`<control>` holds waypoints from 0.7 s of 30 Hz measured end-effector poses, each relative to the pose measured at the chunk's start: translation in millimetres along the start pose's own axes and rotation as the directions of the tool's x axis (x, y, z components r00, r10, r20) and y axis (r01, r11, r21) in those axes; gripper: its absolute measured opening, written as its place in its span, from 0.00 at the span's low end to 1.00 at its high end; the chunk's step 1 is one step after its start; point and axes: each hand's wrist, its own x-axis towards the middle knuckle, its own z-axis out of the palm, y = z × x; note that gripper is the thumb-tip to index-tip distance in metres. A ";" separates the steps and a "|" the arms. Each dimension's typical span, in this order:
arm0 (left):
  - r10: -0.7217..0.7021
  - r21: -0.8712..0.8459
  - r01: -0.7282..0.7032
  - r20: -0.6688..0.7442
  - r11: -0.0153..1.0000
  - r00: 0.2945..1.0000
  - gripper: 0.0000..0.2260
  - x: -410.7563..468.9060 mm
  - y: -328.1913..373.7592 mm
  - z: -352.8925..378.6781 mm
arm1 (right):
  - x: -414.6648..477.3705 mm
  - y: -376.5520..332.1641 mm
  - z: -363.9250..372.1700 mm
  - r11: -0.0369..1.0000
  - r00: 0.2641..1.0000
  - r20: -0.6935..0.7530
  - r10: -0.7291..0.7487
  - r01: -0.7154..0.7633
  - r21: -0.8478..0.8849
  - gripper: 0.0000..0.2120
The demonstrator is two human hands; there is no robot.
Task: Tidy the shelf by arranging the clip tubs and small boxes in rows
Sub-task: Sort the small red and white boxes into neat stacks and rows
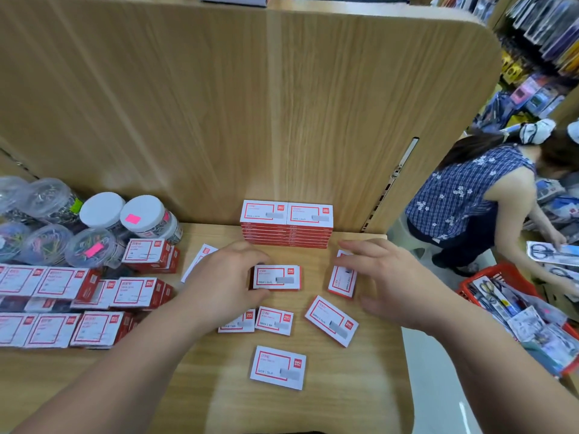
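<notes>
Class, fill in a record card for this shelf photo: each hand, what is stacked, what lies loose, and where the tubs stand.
Left hand: grips a short pile of red-and-white cardboard boxes, mid-shelf
Right hand: open, fingers spread over a single red-and-white box; contact unclear
Stacked: two tall box piles side by side against the back panel
Loose: several single boxes lying flat near the front
Tubs: clear round plastic clip tubs, rear left
Surface: light wooden shelf

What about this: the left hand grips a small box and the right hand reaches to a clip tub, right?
No. In the head view the right hand reaches to a second small box; the left hand does grip a small box.
</notes>
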 end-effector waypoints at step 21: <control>0.077 -0.079 -0.079 -0.026 0.994 0.997 0.23 17.6 21.0 18.8 | 23.1 -31.4 23.1 0.993 0.988 -0.151 0.025 -0.007 0.115 0.21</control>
